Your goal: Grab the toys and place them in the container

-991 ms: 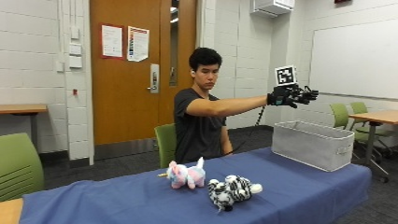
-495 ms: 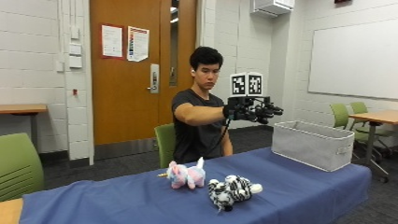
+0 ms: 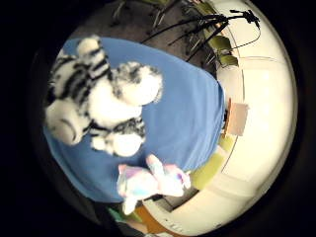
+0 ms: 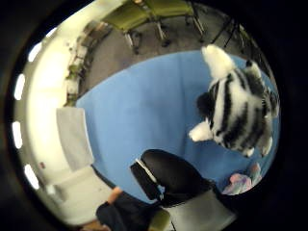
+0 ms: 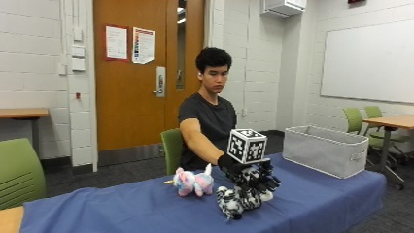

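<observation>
A: Outside view first: the black-gloved right hand [image 5: 249, 177] is low over the soft black-and-white striped zebra toy [image 5: 240, 199], which lies on the counter with the blue cloth [image 5: 116, 213]. Are the fingers closed on it?

B: I cannot tell. The hand covers the upper part of the zebra toy, and no view shows whether the fingers are spread or curled. In the little finger side palm view the zebra toy [image 3: 98, 108] is large, so it is close to the palm, but this does not prove a hold.

A: Where are the other things?

B: The small pink and pastel plush unicorn [image 5: 194, 182] sits just beside the zebra toy, on the person's side. The grey fabric container [image 5: 324, 154] stands well apart, near the end of the counter.

A: What could go wrong?

B: I think the hand may catch only a leg or some fur, and then the zebra toy can slip out on the way to the container. The hand may also push the unicorn, because it is so near.

A: What is hidden?

B: The inside of the container, and the contact between hand and zebra toy.
</observation>
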### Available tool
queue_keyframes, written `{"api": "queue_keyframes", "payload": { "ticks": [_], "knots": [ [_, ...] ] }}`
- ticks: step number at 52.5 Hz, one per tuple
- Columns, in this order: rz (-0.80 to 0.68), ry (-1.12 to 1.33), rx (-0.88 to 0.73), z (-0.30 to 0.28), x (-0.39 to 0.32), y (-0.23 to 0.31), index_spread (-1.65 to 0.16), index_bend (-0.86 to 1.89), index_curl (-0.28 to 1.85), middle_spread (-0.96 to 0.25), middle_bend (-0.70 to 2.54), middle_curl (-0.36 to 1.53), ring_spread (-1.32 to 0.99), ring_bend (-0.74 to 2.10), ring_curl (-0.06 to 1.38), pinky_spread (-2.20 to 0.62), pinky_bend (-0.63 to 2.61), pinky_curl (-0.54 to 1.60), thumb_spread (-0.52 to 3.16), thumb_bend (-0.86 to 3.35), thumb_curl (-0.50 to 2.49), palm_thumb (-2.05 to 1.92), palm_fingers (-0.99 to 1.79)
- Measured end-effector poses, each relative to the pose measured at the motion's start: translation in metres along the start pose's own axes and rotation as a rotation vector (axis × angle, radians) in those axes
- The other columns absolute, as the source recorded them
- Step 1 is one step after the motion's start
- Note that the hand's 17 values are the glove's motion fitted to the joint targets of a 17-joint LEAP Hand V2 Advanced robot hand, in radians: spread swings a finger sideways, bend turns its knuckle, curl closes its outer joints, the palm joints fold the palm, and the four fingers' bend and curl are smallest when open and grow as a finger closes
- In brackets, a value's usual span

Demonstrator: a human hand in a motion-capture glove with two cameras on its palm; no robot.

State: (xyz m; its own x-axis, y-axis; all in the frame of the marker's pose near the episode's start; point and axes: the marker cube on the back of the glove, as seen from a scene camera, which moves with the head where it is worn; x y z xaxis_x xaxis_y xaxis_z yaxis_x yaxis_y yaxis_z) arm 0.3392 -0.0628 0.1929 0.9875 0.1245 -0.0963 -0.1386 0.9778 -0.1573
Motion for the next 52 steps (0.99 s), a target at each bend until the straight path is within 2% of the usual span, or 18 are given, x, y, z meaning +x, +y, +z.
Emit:
{"api": "queue_keyframes", "payload": {
  "ticks": [12, 17, 26, 30, 33, 35, 36, 39, 43, 47, 52],
  "knots": [
    [0.008, 0.038, -0.037, 0.031, 0.009, -0.005, -0.33, 0.09, 0.21, -0.13, 0.14, 0.29, -0.24, 0.16, 0.26, -0.02, 0.73, 0.30, 0.98, -0.06, 0.24, -0.06, -0.23],
    [0.015, 0.063, -0.043, 0.035, 0.013, -0.003, -0.33, 0.08, 0.19, -0.12, 0.12, 0.27, -0.23, 0.18, 0.26, -0.03, 0.82, 0.33, 0.98, -0.04, 0.25, -0.03, -0.18],
    [0.025, 0.099, -0.108, 0.033, 0.015, -0.004, -0.34, 0.05, 0.16, -0.11, 0.15, 0.26, -0.29, 0.44, 0.34, -0.14, 0.92, 0.36, 0.99, -0.01, 0.27, 0.04, -0.01],
    [0.022, 0.080, -0.110, 0.031, 0.013, -0.006, -0.35, -0.01, 0.11, -0.13, 0.22, 0.28, -0.36, 0.65, 0.38, -0.21, 1.00, 0.37, 1.01, 0.00, 0.29, 0.10, 0.13],
    [0.018, 0.061, -0.098, 0.030, 0.010, -0.005, -0.36, -0.05, 0.05, -0.18, 0.34, 0.31, -0.42, 0.84, 0.42, -0.29, 1.06, 0.37, 1.03, 0.03, 0.30, 0.17, 0.38],
    [0.015, 0.049, -0.093, 0.029, 0.008, -0.005, -0.36, -0.04, 0.03, -0.21, 0.40, 0.34, -0.44, 0.90, 0.44, -0.31, 1.08, 0.37, 1.05, 0.04, 0.31, 0.20, 0.43],
    [0.014, 0.044, -0.093, 0.028, 0.008, -0.005, -0.37, -0.01, 0.03, -0.23, 0.47, 0.36, -0.45, 0.96, 0.46, -0.34, 1.08, 0.37, 1.08, 0.07, 0.32, 0.26, 0.58],
    [0.021, 0.044, -0.090, 0.028, 0.007, -0.005, -0.38, 0.03, 0.01, -0.27, 0.57, 0.40, -0.46, 1.05, 0.48, -0.37, 1.06, 0.37, 1.11, 0.10, 0.33, 0.33, 0.70],
    [0.049, 0.071, -0.054, 0.029, 0.007, -0.006, -0.38, 0.08, -0.01, -0.32, 0.67, 0.44, -0.46, 1.12, 0.51, -0.40, 1.03, 0.37, 1.17, 0.14, 0.35, 0.42, 0.83],
    [0.076, 0.082, -0.057, 0.031, 0.006, -0.006, -0.37, 0.24, 0.04, -0.35, 0.70, 0.47, -0.44, 1.15, 0.53, -0.42, 0.99, 0.36, 1.06, 0.17, 0.42, 0.53, 1.04],
    [0.093, 0.065, -0.098, 0.031, 0.006, -0.006, -0.35, 0.39, 0.11, -0.37, 0.74, 0.51, -0.43, 1.13, 0.54, -0.44, 0.92, 0.36, 0.90, 0.16, 0.49, 0.59, 1.18]
  ]
}}
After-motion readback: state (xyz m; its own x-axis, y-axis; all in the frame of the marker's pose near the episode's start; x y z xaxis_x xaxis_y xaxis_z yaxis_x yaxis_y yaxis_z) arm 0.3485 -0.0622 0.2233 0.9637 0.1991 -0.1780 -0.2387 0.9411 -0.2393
